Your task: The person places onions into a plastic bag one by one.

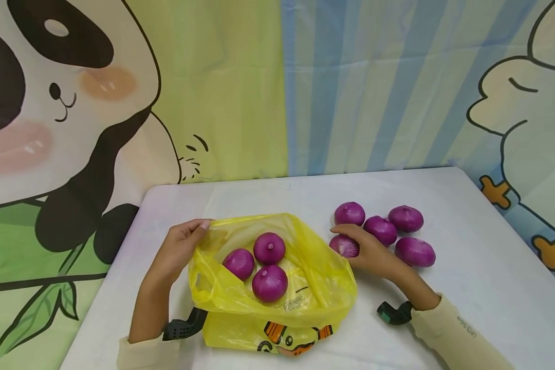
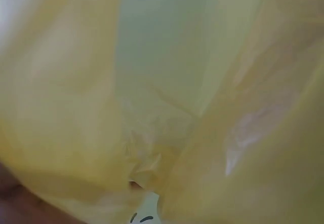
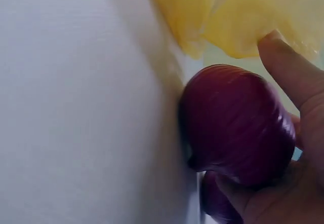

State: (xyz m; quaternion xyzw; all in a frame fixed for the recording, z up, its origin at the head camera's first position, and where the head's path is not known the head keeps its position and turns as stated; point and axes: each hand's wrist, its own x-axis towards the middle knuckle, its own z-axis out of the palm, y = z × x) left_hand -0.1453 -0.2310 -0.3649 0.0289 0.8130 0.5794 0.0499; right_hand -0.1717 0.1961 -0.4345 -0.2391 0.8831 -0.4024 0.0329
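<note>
My left hand (image 1: 178,249) pinches the left rim of a yellow plastic bag (image 1: 277,321) and holds its mouth wide. Three purple onions lie inside, among them a front onion (image 1: 270,283). Yellow film fills most of the left wrist view. Just right of the bag, my right hand (image 1: 370,252) has its fingers curved round another onion (image 1: 344,246). In the right wrist view that onion (image 3: 235,125) sits by the white table, with one finger (image 3: 288,69) lifted off its skin near the bag. A second onion (image 3: 217,201) shows partly behind it.
Several loose onions, including a rightmost onion (image 1: 416,252), cluster beside and behind my right hand on the white table (image 1: 481,288). A dark device sits at each wrist, such as the right wrist device (image 1: 394,313). A printed curtain (image 1: 240,103) hangs behind the table.
</note>
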